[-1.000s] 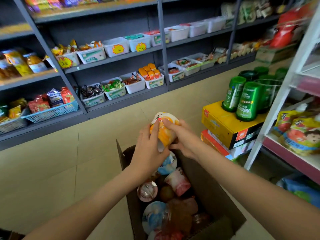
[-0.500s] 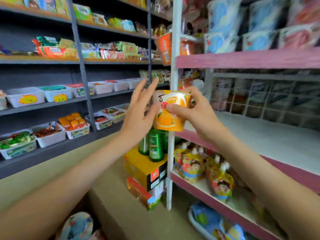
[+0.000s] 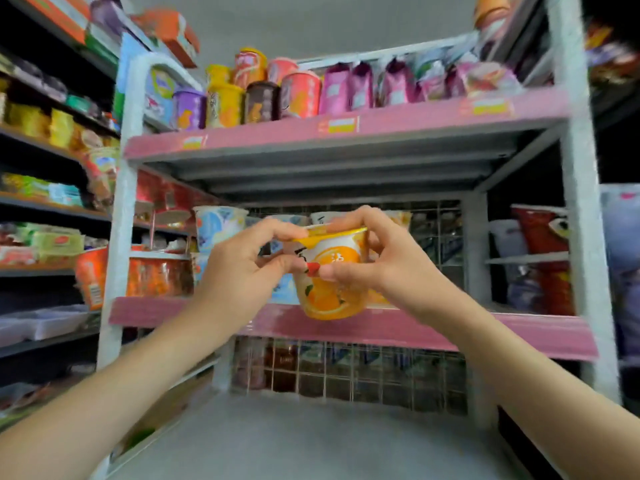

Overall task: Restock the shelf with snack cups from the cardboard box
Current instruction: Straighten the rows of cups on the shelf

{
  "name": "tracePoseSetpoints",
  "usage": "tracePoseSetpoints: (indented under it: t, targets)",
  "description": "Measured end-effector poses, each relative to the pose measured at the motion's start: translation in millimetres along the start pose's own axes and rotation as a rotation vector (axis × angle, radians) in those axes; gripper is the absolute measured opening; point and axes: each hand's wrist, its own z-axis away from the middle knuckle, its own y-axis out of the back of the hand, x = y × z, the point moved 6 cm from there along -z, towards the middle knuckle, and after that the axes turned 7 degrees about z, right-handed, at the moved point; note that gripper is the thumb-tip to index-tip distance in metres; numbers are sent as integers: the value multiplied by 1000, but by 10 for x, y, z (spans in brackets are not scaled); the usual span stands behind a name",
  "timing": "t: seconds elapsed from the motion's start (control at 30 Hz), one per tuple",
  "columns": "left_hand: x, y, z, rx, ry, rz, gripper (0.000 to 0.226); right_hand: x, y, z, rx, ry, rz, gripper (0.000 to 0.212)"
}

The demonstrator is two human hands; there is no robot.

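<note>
An orange snack cup with an orange-fruit picture and a yellow lid hangs upright in front of the pink-edged middle shelf. My left hand pinches its left rim and side. My right hand grips its right side, fingers over the lid and thumb on the front. Blue-and-white snack cups stand stacked on that shelf behind my hands, at its left. The cardboard box is out of view.
The upper pink shelf holds several coloured cups and pink pouches. A wire grid backs the rack. Dark shelving full of snacks runs along the left. A bare grey shelf board lies below my arms. White uprights frame the rack.
The view swung up from the box and floor to the pink rack. Both hands raised the orange cup to the middle shelf, and my left hand went from open fingers to pinching it.
</note>
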Motion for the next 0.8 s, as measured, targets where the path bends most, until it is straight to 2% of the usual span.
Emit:
tracePoseSetpoints:
  t: [0.17,0.33,0.47,0.6,0.8]
  targets:
    - [-67,-541,-394,-54,16,22,24,303,496,-146,30,-106,58,40]
    - [-190,-1220,-630,-238,-16,54,21,678,908,-163,94,-201,434,37]
    - [-271,-1614,-802,-303,-68,89,16,1019,1049,-186,155,-344,538,43]
    - [-431,-1887,-902,-386,-3,103,3,1235,1090,-206,128,-509,566,43]
    - [-431,-2346,-988,-425,60,164,8,1211,1380,-203,123,-648,781,47]
